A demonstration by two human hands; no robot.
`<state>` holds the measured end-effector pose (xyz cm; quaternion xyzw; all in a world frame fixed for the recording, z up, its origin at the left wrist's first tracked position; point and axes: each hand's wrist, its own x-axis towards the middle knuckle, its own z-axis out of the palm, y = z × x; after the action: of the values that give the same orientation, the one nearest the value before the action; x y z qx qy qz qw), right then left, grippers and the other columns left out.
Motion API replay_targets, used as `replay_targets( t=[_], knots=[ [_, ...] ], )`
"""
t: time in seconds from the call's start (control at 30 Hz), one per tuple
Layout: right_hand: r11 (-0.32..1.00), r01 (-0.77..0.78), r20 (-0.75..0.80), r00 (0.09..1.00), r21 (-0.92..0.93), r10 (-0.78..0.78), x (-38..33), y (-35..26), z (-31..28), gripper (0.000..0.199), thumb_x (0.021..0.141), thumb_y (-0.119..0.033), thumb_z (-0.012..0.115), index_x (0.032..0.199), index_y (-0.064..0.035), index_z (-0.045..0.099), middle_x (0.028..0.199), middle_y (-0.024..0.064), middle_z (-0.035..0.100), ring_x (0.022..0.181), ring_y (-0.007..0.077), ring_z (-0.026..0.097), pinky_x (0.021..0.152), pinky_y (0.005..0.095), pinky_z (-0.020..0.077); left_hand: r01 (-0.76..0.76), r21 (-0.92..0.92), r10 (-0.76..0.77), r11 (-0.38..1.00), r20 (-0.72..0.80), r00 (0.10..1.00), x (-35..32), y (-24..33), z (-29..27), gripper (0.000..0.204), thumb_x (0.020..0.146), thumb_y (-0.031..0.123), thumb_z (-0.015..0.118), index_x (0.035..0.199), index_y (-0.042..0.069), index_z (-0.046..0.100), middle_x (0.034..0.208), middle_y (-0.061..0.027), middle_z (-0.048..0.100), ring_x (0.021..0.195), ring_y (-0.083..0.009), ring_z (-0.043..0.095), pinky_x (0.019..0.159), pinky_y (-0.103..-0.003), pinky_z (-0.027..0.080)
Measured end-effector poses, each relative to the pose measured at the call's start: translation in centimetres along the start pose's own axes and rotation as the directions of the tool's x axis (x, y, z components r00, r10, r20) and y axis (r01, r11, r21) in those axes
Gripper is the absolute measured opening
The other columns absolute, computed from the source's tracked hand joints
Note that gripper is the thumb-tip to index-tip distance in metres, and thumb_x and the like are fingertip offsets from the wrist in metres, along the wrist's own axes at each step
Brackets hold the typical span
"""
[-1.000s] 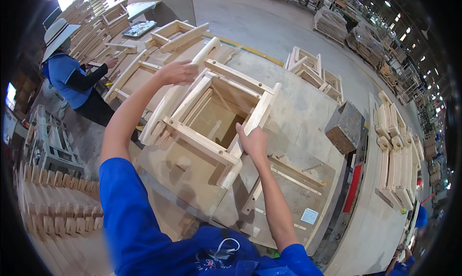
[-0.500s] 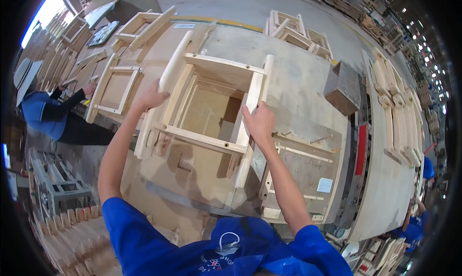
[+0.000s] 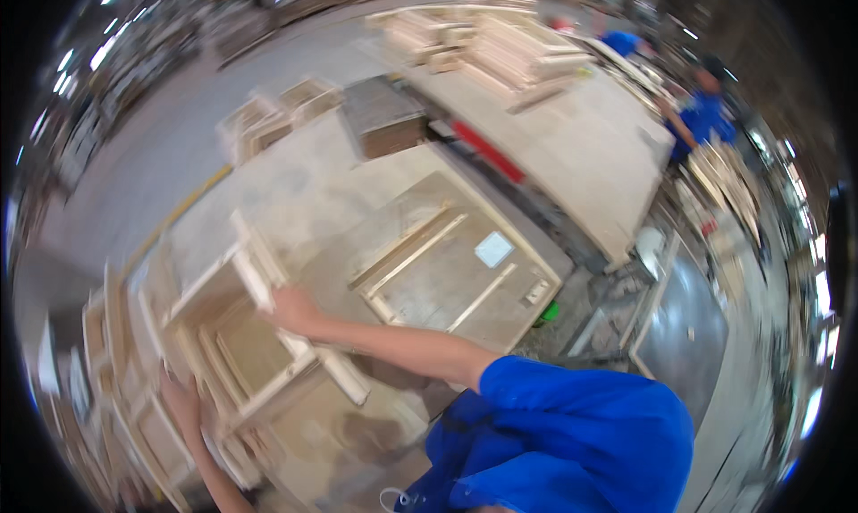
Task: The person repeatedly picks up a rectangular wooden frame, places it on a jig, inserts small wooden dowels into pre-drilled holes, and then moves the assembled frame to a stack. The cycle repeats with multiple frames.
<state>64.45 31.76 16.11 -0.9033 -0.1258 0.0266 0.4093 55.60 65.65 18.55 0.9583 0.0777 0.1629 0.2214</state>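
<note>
Our frame (image 3: 254, 279) has shifted lower left; likely stiff, best held by both sides: right hand (image 3: 295, 312) clasps one, left hand's (image 3: 183, 402) grip unclear.

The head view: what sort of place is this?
Probably a furniture workshop: a pale wooden frame is in the foreground, wooden pieces are stacked on a table beyond, and a person in blue is near it.

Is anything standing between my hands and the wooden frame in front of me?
Nothing visible. Your right hand holds the right side of the wooden frame directly. Your left hand is right at its left side with no object visible between; blur hides whether it touches.
</note>
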Motion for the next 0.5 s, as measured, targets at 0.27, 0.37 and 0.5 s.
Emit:
replay_targets(
  t=[0.27,0.37,0.5],
  knots=[
    [0.972,0.042,-0.041,0.999,0.230,-0.033,-6.0,2.8,-3.5,0.036,0.088,-0.028,0.060,0.103,0.0034,0.053,0.087,0.0264,0.061,0.084,0.0435,0.061,0.074,0.0520,0.0477,-0.403,0.227,0.098,0.886,0.759,0.643,-6.7,16.2,4.5,0.067,0.079,0.042,0.074,0.128,0.000,0.057,0.102,-0.0300,0.065,0.096,-0.0445,0.062,0.081,-0.049,0.050],
    [0.966,0.103,-0.172,0.983,0.235,-0.062,-8.7,6.3,-3.5,0.026,0.085,-0.022,0.059,0.092,0.0029,0.058,0.082,0.0260,0.062,0.083,0.0436,0.063,0.074,0.0501,0.0502,-0.484,0.113,0.307,0.868,0.645,0.700,-6.8,14.9,6.1,0.063,0.078,0.038,0.075,0.127,0.002,0.058,0.098,-0.0268,0.067,0.086,-0.0467,0.063,0.073,-0.051,0.051],
    [0.947,0.093,-0.077,0.994,0.307,-0.073,-13.0,10.1,-4.1,0.029,0.089,-0.026,0.057,0.085,0.0028,0.057,0.079,0.0241,0.062,0.077,0.0423,0.061,0.069,0.0482,0.0490,-0.539,0.021,0.433,0.842,0.569,0.699,-6.9,14.2,5.6,0.056,0.078,0.032,0.075,0.123,0.003,0.060,0.098,-0.0262,0.067,0.083,-0.0474,0.063,0.072,-0.050,0.050]
  ],
)
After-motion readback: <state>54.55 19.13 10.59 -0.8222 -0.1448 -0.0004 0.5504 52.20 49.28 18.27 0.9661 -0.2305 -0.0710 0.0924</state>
